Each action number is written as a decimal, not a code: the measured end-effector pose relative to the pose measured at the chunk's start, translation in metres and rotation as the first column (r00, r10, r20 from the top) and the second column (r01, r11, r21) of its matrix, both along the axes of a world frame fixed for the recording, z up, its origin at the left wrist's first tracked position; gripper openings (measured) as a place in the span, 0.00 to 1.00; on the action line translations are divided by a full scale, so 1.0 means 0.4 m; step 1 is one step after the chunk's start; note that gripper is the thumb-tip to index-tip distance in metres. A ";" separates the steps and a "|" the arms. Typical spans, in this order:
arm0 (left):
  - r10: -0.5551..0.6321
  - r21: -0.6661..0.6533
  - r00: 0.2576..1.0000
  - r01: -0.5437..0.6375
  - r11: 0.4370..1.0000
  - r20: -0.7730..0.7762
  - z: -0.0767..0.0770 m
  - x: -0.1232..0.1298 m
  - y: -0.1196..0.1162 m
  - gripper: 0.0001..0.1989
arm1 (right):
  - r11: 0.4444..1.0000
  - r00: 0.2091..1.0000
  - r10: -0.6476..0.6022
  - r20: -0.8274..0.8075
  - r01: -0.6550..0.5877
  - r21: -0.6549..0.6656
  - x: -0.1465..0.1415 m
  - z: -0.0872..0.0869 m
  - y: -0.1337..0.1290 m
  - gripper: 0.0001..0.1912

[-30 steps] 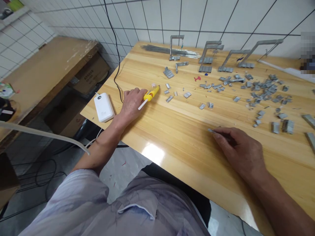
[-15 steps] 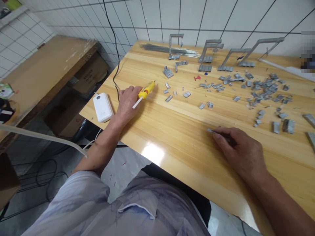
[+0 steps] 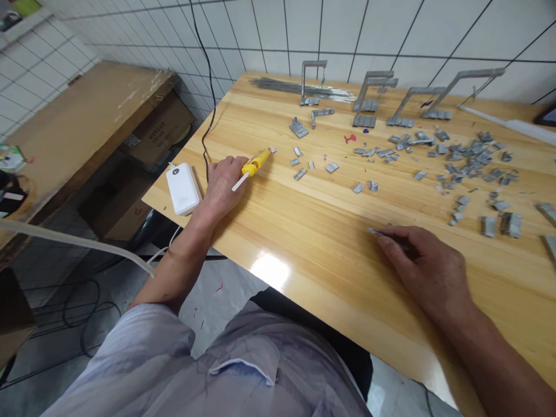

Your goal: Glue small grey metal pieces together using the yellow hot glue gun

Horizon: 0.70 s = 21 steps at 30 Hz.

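My left hand (image 3: 225, 184) is wrapped round a yellow glue gun (image 3: 257, 163), with a white glue stick poking out of its rear and its nozzle pointing up and right. At the right, my right hand (image 3: 423, 260) rests low over the wooden table (image 3: 304, 231), thumb and forefinger pinching a small grey piece (image 3: 373, 231). Most of that piece is hidden by the fingers. Beyond the glue gun's nozzle lie a few small grey pieces (image 3: 299, 174), apart from it.
A white power bank (image 3: 183, 188) lies at the table's left edge, beside a black cable (image 3: 212, 104). Grey frames (image 3: 369, 92) stand along the back near thin rods (image 3: 282, 87). Many grey pieces (image 3: 473, 153) are scattered at the right. Another bench (image 3: 78, 116) stands at the left.
The glue gun's nozzle has shifted slightly down and left in my left hand. My right hand keeps its pinch in nearly the same place. The whole view has moved a little.
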<state>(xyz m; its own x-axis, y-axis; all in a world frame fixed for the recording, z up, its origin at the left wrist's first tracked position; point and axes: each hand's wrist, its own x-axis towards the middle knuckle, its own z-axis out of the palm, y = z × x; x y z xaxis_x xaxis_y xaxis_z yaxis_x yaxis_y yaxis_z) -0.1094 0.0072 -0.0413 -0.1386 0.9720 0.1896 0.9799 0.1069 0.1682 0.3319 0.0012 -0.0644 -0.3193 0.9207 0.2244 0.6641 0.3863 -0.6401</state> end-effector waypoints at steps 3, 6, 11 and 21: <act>0.003 -0.001 1.000 -0.003 1.000 0.005 -0.001 -0.001 -0.005 0.14 | 1.000 1.000 -0.003 0.001 0.003 -0.009 -0.001 -0.001 0.000 0.13; -0.008 -0.001 1.000 0.008 1.000 0.000 -0.001 -0.002 -0.009 0.12 | 1.000 1.000 -0.001 -0.004 0.001 -0.016 -0.005 0.001 0.000 0.13; 0.008 0.031 1.000 -0.008 0.999 0.001 -0.001 -0.003 0.003 0.17 | 1.000 1.000 0.002 -0.005 -0.002 -0.031 -0.007 0.007 -0.001 0.12; -0.006 0.021 1.000 0.005 1.000 0.005 -0.013 -0.003 0.011 0.12 | 1.000 1.000 0.005 0.000 -0.005 -0.022 -0.006 0.010 -0.002 0.12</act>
<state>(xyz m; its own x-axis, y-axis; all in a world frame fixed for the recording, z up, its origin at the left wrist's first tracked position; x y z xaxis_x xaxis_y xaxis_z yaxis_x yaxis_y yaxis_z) -0.1106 0.0115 -0.0464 -0.1343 0.9685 0.2096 0.9796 0.0978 0.1758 0.3293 0.0003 -0.0602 -0.3244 0.9236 0.2043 0.6622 0.3760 -0.6482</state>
